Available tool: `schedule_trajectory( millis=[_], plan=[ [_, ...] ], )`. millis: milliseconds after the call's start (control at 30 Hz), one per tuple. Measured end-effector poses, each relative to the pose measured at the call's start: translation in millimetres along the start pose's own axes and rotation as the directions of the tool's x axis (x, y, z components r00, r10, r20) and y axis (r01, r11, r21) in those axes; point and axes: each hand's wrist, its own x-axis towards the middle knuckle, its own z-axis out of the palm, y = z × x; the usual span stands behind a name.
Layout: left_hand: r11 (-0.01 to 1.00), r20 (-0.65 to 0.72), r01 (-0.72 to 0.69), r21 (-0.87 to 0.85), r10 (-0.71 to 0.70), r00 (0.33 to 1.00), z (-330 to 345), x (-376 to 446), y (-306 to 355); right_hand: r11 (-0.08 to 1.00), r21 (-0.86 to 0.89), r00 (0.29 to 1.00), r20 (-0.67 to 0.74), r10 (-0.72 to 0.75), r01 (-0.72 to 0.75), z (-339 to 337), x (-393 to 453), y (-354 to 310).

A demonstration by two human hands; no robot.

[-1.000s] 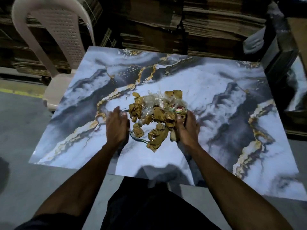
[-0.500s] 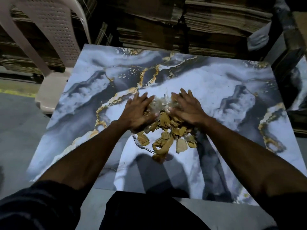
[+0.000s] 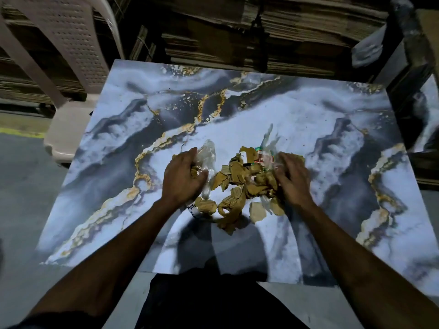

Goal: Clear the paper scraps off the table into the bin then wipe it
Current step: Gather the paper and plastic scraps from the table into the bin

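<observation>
A heap of torn brown paper scraps (image 3: pixel 237 184) mixed with clear plastic wrap (image 3: pixel 209 153) and a green and red label (image 3: pixel 263 157) lies in the middle of the marble-patterned table (image 3: pixel 261 119). My left hand (image 3: pixel 183 179) grips the left side of the heap, fingers curled around scraps and clear plastic. My right hand (image 3: pixel 292 179) closes on the right side, fingers in brown scraps and plastic. Several loose scraps (image 3: pixel 257 211) lie on the table below the hands, near a white printed strip (image 3: pixel 191 207). No bin is in view.
A beige plastic chair (image 3: pixel 69 67) stands at the table's far left corner. Stacks of flat cardboard (image 3: pixel 237 32) line the back behind the table. A dark shelf or frame (image 3: pixel 413 67) stands at the right. Grey concrete floor (image 3: pixel 21 198) lies to the left.
My hands went from the near side of the heap over its top, then spread to its left and right sides and closed on scraps. The heap has been pulled apart slightly.
</observation>
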Motion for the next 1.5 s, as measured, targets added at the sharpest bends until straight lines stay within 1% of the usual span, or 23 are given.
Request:
schedule_trajectory(
  millis=[67,100,200,267,300,367,433,500,567,733,800,833,900,967,1033,1100,1167,1200,1267,1333,1433,1500],
  plan=[
    [0.993,-0.023,0.103,-0.060,-0.104,0.994,7.2,-9.9,14.5,0.998,0.039,0.999,-0.021,0.050,-0.049,11.1,-13.7,-11.3],
    [0.987,-0.013,0.130,-0.097,-0.132,0.991,9.8,-13.7,21.7,0.996,0.060,0.998,-0.017,0.065,-0.064,16.1,-18.4,-18.6],
    [0.947,0.029,0.172,-0.271,-0.171,0.985,12.0,-21.3,32.9,0.977,0.211,1.000,0.016,0.027,-0.030,20.5,-19.8,-31.0],
    [0.917,-0.015,0.178,-0.358,-0.196,0.980,7.2,-25.0,27.5,0.953,0.302,1.000,0.021,0.022,-0.028,14.9,-15.9,-28.1],
    [0.919,-0.036,0.176,-0.353,-0.202,0.979,5.1,-28.3,21.4,0.947,0.321,0.999,0.027,0.024,-0.031,10.2,-14.5,-25.3],
    [0.933,-0.037,0.177,-0.312,-0.198,0.980,4.6,-36.0,6.9,0.959,0.283,0.999,0.043,0.009,-0.021,2.7,-11.0,-18.7],
    [0.946,-0.032,0.150,-0.288,-0.167,0.986,7.9,-40.6,0.0,0.980,0.198,0.997,0.070,-0.024,0.009,2.8,-6.4,-16.9],
    [0.954,-0.044,0.104,-0.282,-0.121,0.992,15.1,-38.7,5.2,0.994,0.098,0.994,0.092,-0.062,0.053,10.6,-1.5,-18.6],
    [0.945,-0.037,0.099,-0.312,-0.116,0.993,21.5,-32.0,17.7,0.997,0.035,0.993,0.089,-0.075,0.072,19.0,-0.5,-24.3],
    [0.883,-0.008,0.110,-0.456,-0.127,0.992,33.6,-17.7,49.3,0.994,0.111,0.999,0.046,-0.026,0.021,35.9,-6.3,-42.2],
    [0.843,-0.004,0.124,-0.524,-0.148,0.989,37.9,-12.4,57.5,0.977,0.214,1.000,0.028,-0.014,0.007,46.1,-3.8,-48.7],
    [0.807,0.007,0.137,-0.575,-0.163,0.987,39.3,-9.9,61.1,0.950,0.313,1.000,0.018,0.004,-0.009,50.6,-2.3,-53.3],
    [0.668,0.058,0.175,-0.723,-0.193,0.979,43.2,-5.1,68.4,0.857,0.508,0.996,0.021,0.090,-0.088,59.4,-0.2,-63.5],
    [0.504,0.105,0.208,-0.838,-0.225,0.969,47.9,-0.4,77.4,0.742,0.653,0.987,0.056,0.151,-0.150,62.9,-2.2,-78.8],
    [0.378,0.145,0.243,-0.894,-0.269,0.952,49.4,5.2,85.7,0.600,0.783,0.983,0.080,0.165,-0.164,66.7,-2.7,-88.2],
    [0.238,0.176,0.252,-0.938,-0.297,0.938,43.9,9.8,95.3,0.434,0.883,0.976,0.103,0.189,-0.177,66.7,0.5,-95.7],
    [0.100,0.201,0.242,-0.965,-0.309,0.930,39.8,14.3,103.7,0.276,0.937,0.961,0.151,0.232,-0.213,64.8,3.3,-102.4],
    [0.053,0.215,0.244,-0.968,-0.321,0.922,39.4,15.8,106.6,0.227,0.945,0.951,0.173,0.257,-0.234,64.5,4.1,-104.0],
    [-0.005,0.242,0.254,-0.967,-0.328,0.913,41.2,18.4,111.2,0.163,0.953,0.938,0.205,0.280,-0.257,60.9,3.4,-107.5],
    [-0.029,0.267,0.273,-0.961,-0.339,0.902,39.1,19.7,117.4,0.091,0.959,0.926,0.231,0.298,-0.268,54.3,2.1,-111.4],
    [-0.006,0.264,0.285,-0.959,-0.393,0.881,34.3,20.8,126.3,-0.001,0.965,0.926,0.253,0.278,-0.263,43.1,-2.2,-117.5],
    [0.021,0.249,0.282,-0.959,-0.407,0.879,30.8,17.7,134.4,0.013,0.968,0.931,0.236,0.280,-0.250,36.9,-5.0,-117.9]
  ],
)
